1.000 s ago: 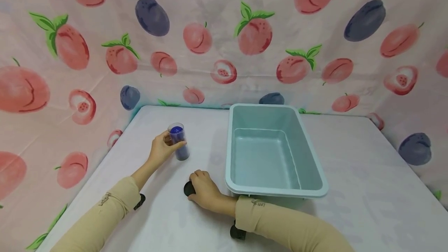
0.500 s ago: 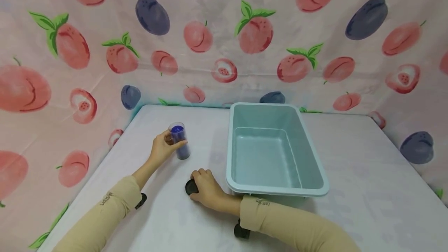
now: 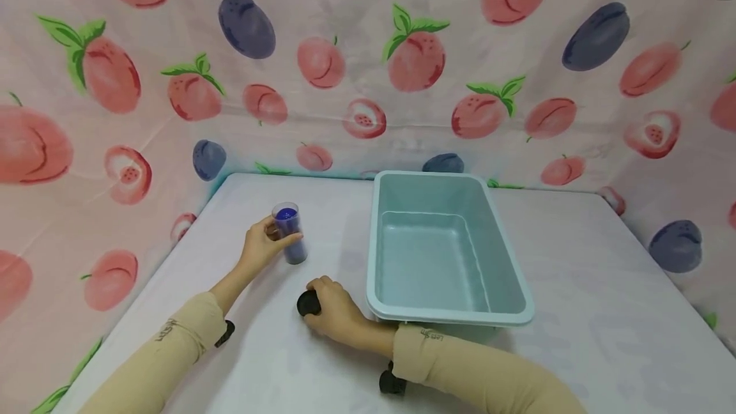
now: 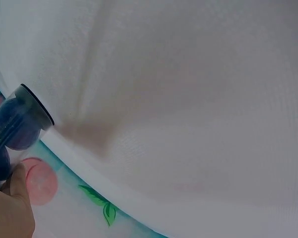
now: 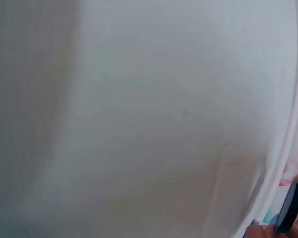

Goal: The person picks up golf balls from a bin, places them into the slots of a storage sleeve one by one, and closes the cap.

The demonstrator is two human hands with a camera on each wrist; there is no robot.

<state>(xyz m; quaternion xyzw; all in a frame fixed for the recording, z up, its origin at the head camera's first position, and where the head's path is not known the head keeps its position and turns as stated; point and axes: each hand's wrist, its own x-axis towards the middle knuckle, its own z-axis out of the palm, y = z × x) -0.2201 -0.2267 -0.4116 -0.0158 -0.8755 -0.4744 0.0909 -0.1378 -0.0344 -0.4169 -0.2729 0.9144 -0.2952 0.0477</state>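
Note:
My left hand (image 3: 259, 249) grips a clear tube (image 3: 296, 252) that holds blue balls (image 3: 285, 214), the top one showing at the uncovered upper end. In the left wrist view, two blue balls (image 4: 19, 124) are visible through the wall, above the tube's dark base (image 4: 36, 105). Nearer the body, my right hand (image 3: 340, 317) holds a round black lid (image 3: 308, 303) by its edge, fingers on the far side and thumb on the near side. Lid and tube are apart. The right wrist view catches the lid (image 5: 290, 208) edge-on between fingertips, at the lower right corner.
A pale blue-green plastic basin (image 3: 434, 267) stands just right of both hands, its near left corner close to my right wrist. White cloth covers the table (image 3: 581, 286). A fruit-printed curtain (image 3: 368, 69) encloses the back and sides. Dark wrist devices (image 3: 393, 382) hang under both sleeves.
My right hand has shifted slightly away from the body with the black lid. The left hand keeps its grip on the tube, almost still. The head view has swayed a little.

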